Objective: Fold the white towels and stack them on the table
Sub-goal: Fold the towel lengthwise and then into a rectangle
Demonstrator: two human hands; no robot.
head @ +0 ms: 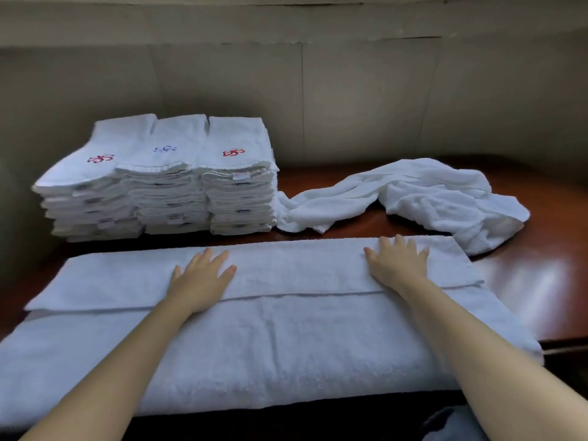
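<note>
We have a large white towel [286,338] spread lengthwise across the near edge of the dark wooden table [547,281], its far long side folded over toward us so that a flap [292,268] lies on top and ends in a straight hem across the middle. Our left hand [203,276] lies flat on the left part of that flap, fingers straight and slightly spread, gripping nothing. Our right hand [397,265] lies flat in the same way on the right part of the flap, fingertips near the far fold, palm down on the cloth. Both forearms reach forward over the near half of the towel. Behind the towel, at the back left of the table, three stacks of folded towels [165,192] stand side by side, touching one another; the top towels of the left and right stacks carry a red embroidered mark, the middle one a blue mark. Just right of the stacks a crumpled towel [429,195] lies loose, one end touching the right stack, the other near the flap's far right corner. A plain wall [366,100] rises behind the table.
</note>
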